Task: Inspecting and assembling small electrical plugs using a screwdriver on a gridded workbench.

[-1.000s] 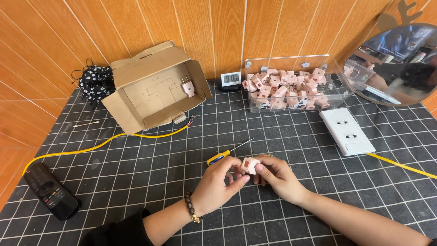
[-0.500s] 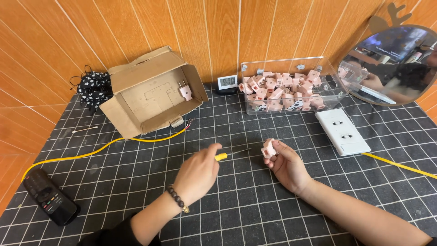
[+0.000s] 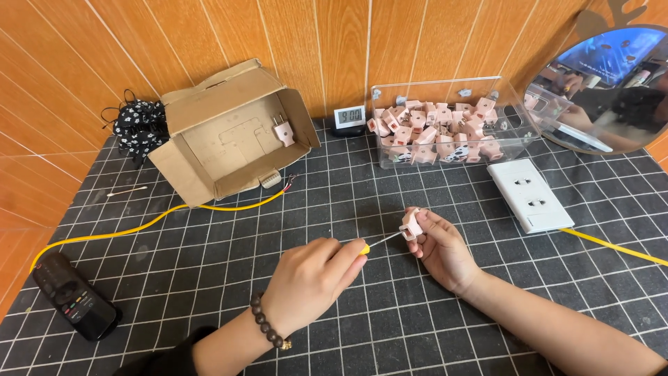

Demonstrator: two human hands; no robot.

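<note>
Frame centre: our right hand (image 3: 442,247) pinches a small pink plug (image 3: 410,224) by its body; left hand (image 3: 309,278), clenched on the yellow-handled screwdriver (image 3: 381,240), sets tip to plug; we judge plug light, rigid, best held by its sides w/ prongs clear.

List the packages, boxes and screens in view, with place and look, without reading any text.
Cardboard box: back left, brown, open, on its side, one pink plug inside.
Clear plastic box: back centre by the wall, full of pink plugs.
Small digital clock: between both boxes, grey screen.
Remote control: front left, black, oblong.
</note>
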